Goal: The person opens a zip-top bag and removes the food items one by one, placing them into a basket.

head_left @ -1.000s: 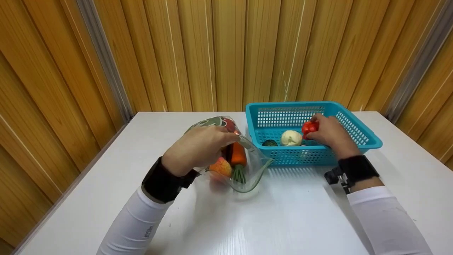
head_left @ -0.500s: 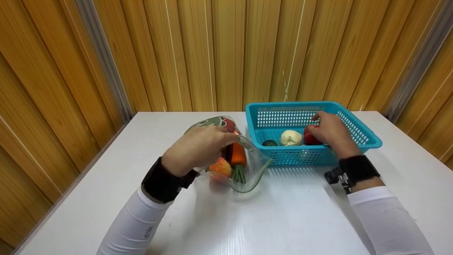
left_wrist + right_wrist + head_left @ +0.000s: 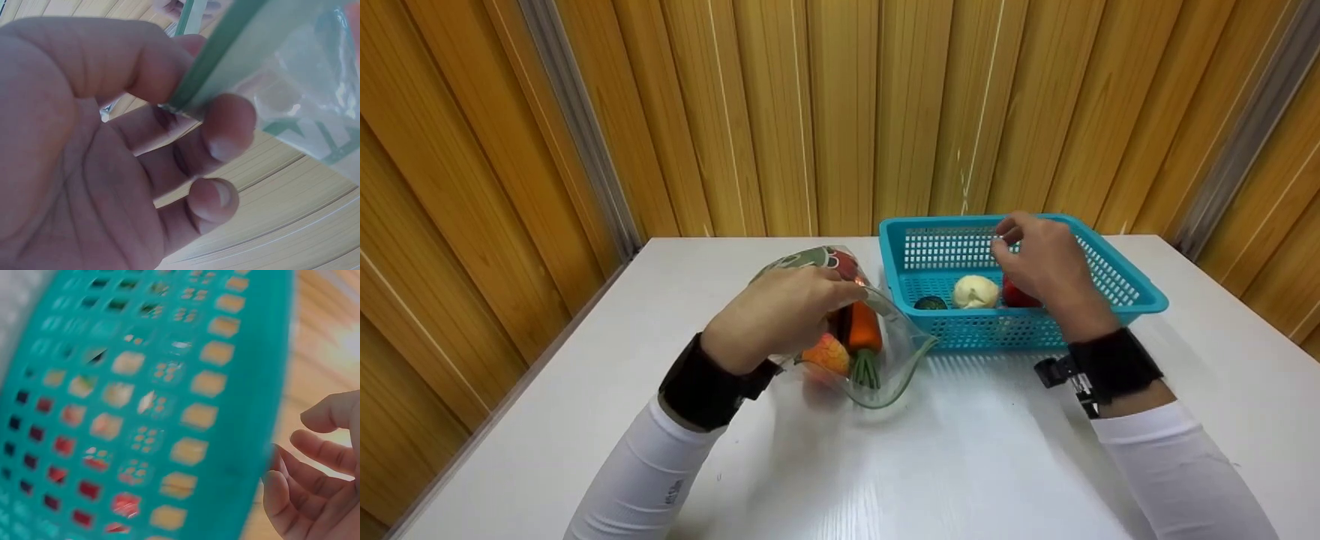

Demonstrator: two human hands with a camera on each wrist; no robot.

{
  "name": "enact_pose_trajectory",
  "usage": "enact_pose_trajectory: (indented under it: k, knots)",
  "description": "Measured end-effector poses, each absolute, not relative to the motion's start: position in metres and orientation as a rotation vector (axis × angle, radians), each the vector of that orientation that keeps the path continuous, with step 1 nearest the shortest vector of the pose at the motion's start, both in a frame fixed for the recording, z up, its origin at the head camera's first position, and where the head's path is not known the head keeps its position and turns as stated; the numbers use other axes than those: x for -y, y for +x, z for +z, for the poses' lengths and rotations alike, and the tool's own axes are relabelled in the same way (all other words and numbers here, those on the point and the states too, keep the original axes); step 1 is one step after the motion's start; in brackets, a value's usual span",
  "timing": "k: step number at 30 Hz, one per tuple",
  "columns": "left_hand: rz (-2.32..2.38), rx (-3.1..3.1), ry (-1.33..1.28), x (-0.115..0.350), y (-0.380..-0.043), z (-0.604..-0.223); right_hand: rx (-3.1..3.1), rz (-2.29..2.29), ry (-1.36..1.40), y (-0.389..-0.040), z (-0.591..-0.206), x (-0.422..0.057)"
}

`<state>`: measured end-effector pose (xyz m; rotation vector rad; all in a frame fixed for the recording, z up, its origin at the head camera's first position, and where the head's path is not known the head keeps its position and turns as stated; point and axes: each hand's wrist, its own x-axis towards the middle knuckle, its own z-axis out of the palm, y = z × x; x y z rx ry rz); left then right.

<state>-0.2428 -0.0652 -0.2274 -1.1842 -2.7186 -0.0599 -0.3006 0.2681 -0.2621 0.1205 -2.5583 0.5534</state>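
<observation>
My left hand (image 3: 776,315) pinches the green zip edge of a clear plastic bag (image 3: 897,391) between thumb and index finger, holding its mouth open. Inside the bag are an orange carrot (image 3: 865,330) with green stalks and a red-yellow round fruit (image 3: 826,354). In the left wrist view the thumb and index finger grip the bag's zip strip (image 3: 211,59). Over the front right of a blue basket (image 3: 1151,307), my right hand (image 3: 1046,262) has loosely bent fingers and nothing between them. Beneath it lies a shiny red vegetable (image 3: 1018,295), partly hidden by the hand.
In the basket, a whitish round vegetable (image 3: 976,291) lies beside the red one, with a dark green item (image 3: 930,303) farther left. The basket stands at the back right of the white table (image 3: 960,457). Wood-patterned panels (image 3: 840,112) rise behind the table.
The right hand has let go of the red vegetable, which now lies lower in the basket, and has lifted up from it. The left hand and bag have stayed in place.
</observation>
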Motion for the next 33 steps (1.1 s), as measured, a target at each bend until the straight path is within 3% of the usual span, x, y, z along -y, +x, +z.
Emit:
enact_pose_trajectory:
  k: [16,33]
  knots:
    - [-0.046,2.703,-1.182,0.065,-0.244,-0.227,2.405,0.647,0.647,-0.268,-0.251,-0.221]
    - [-0.011,2.653,-1.199,0.066,-0.244,-0.227,2.381,0.629,0.977,-0.245,-0.256,-0.182]
